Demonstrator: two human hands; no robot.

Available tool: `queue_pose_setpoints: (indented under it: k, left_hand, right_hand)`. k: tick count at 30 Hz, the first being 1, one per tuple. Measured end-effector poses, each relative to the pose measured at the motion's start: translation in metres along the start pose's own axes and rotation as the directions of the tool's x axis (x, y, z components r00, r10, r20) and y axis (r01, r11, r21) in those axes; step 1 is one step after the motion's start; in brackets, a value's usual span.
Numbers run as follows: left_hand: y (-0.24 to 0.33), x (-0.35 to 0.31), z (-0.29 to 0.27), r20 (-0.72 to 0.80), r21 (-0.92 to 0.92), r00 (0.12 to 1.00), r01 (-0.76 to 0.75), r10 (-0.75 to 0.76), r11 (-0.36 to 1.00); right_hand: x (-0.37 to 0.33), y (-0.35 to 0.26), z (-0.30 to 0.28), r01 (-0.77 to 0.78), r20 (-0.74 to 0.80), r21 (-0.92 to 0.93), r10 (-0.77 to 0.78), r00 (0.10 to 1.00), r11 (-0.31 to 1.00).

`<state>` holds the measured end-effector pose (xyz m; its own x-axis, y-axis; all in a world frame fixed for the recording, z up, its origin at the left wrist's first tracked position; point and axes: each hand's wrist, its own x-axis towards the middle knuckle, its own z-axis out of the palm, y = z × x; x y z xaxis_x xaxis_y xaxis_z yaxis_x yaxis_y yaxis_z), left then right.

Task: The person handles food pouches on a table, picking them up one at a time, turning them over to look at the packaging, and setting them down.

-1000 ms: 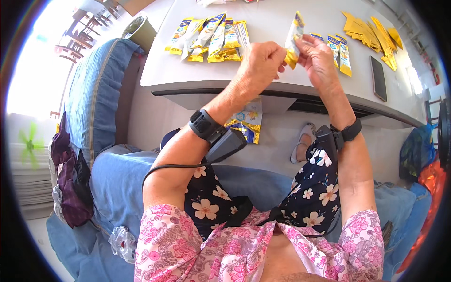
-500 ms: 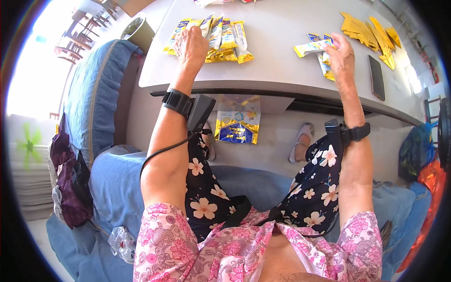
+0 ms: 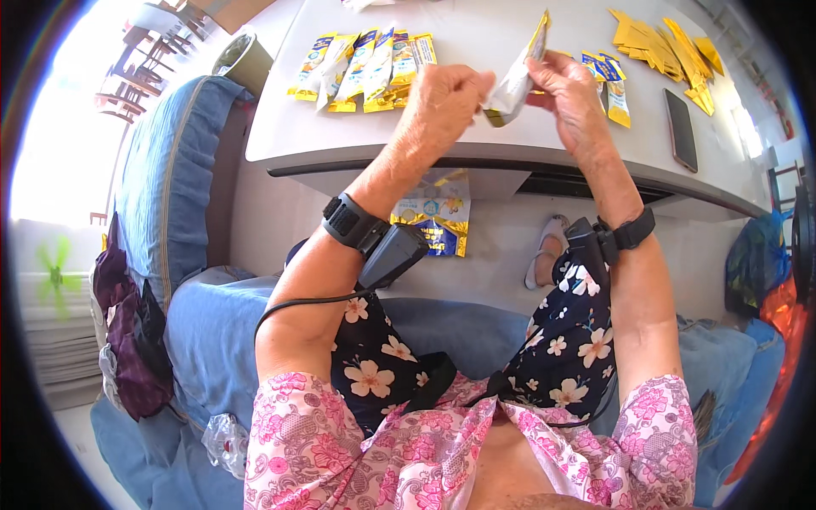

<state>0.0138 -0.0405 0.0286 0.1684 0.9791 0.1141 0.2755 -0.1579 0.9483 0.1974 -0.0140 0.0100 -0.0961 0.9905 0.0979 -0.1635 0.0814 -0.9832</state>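
My right hand (image 3: 575, 100) pinches a white and yellow sachet (image 3: 512, 85) between thumb and fingers, above the table's front part. The sachet stands tilted, its yellow upper end pointing away. Close by on its left is my left hand (image 3: 444, 100), fingers curled and closed; whether it grips the sachet or something else is hidden. Behind the left hand, several similar sachets (image 3: 357, 72) lie side by side in a row. A few more sachets (image 3: 619, 98) lie beyond the right hand, partly covered by it.
Flat golden-yellow pieces (image 3: 650, 49) lie at the table's far right, near a dark phone (image 3: 680, 127). Below the table edge is a printed pouch (image 3: 446, 240). A bin (image 3: 244, 61) stands left of the table (image 3: 340, 140); a denim-covered seat (image 3: 161, 178) is nearby.
My left hand has left the row of sachets and moved right, close to my right hand. My right hand has lifted a sachet off the small right-hand group and moved left with it.
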Motion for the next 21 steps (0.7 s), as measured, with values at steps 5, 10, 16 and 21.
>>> queue_pose_setpoints:
  k: [5,10,16,21]
  left_hand:
    - [-0.031,0.016,-0.050,-0.277,0.847,0.857,0.005,0.433,0.532]
    - [-0.048,0.023,-0.075,-0.244,0.838,0.964,0.157,0.102,0.522]
    - [-0.067,0.036,-0.083,-0.339,0.756,0.917,0.132,0.211,0.641]
    - [-0.036,0.030,-0.073,-0.370,0.531,0.925,0.132,0.089,0.837]
  right_hand:
    - [0.011,-0.010,-0.040,0.139,-0.291,-0.366,-0.255,0.922,0.920]
    - [0.018,-0.012,-0.082,-0.271,-0.447,-0.826,-0.283,0.849,0.494]
    - [0.009,0.001,-0.058,0.220,-0.014,-0.933,-0.639,0.769,0.285]
    - [0.000,0.007,-0.006,0.170,-0.048,-0.451,-0.214,0.976,0.876]
